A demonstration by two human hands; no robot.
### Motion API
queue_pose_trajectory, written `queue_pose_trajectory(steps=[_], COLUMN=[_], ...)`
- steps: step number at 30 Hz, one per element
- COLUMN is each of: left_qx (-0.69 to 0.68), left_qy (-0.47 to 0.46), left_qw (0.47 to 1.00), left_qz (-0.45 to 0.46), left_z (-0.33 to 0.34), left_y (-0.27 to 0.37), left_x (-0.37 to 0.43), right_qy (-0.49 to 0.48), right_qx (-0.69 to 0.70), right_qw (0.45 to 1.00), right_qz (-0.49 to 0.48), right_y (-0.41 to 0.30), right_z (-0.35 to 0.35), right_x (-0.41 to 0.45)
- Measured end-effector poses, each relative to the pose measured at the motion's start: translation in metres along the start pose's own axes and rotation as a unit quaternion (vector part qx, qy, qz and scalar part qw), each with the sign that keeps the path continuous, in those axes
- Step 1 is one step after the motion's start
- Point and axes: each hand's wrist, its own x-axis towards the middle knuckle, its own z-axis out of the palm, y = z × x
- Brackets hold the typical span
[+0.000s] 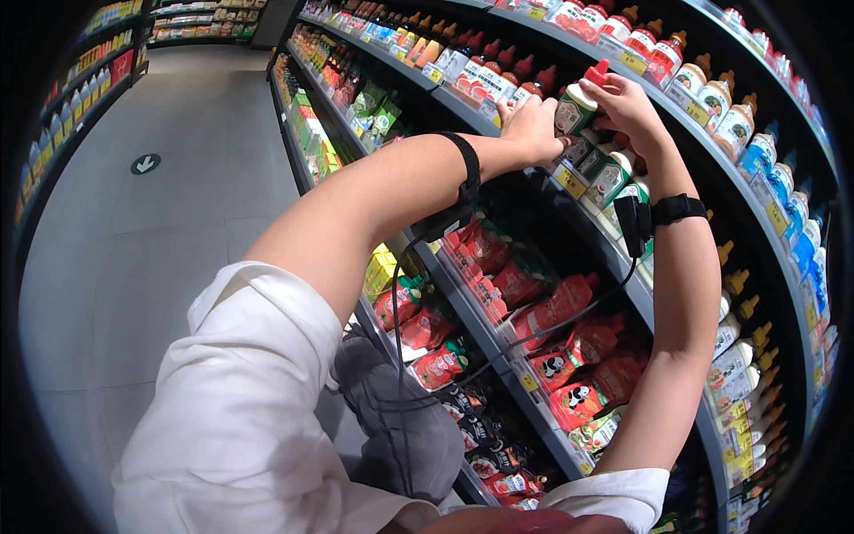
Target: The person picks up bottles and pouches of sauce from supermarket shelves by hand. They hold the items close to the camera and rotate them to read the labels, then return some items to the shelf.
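A squeeze bottle (575,112) with a green label, white shoulder and red pointed cap is between my hands at the front of a shelf, slightly tilted. My right hand (624,110) grips it at the red cap and neck from above. Low on its left side, my left hand (534,130) holds it, the thumb near the base and the other fingers partly hidden. Similar green-labelled bottles (608,179) line the same shelf just below and to the right. A yellow price tag (569,181) is on the shelf edge under my hands.
Red-capped sauce bottles (490,83) stand left of my hands. A higher shelf carries white-labelled bottles (690,83) and blue ones (760,153). Red sauce pouches (560,310) fill lower shelves. Black cables (534,334) hang from both wrist straps. A grey floor aisle (160,267) runs along the left.
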Motion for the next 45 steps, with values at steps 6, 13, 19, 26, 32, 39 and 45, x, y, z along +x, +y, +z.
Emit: queue_pose_trajectory(steps=[6,13,19,26,32,39,45], left_qx=[-0.019,-0.14,-0.249,-0.257,-0.244,-0.265,-0.339], left_qy=[-0.014,0.118,0.185,0.209,0.191,0.185,0.164], left_qw=[1.0,0.982,0.935,0.885,0.887,0.884,0.858], left_qz=[0.017,-0.039,-0.17,-0.328,-0.342,-0.338,-0.349], left_z=[0.008,0.014,0.022,0.026,0.019,0.022,0.018], left_y=[-0.011,-0.052,-0.125,-0.218,-0.231,-0.233,-0.219], left_x=[-0.001,-0.072,-0.153,-0.219,-0.225,-0.231,-0.228], right_qy=[0.043,0.117,0.08,0.048,0.102,0.109,0.099], right_qx=[-0.108,-0.256,-0.24,-0.204,-0.3,-0.279,-0.296], right_qw=[0.991,0.957,0.967,0.969,0.943,0.946,0.942], right_qz=[-0.062,-0.064,-0.017,0.133,0.1,0.127,0.121], right_y=[0.007,0.016,0.036,0.024,0.038,0.043,0.033], right_z=[-0.004,-0.006,0.003,0.017,0.011,0.021,0.032], right_x=[0.009,0.003,0.006,0.02,0.021,0.03,0.029])
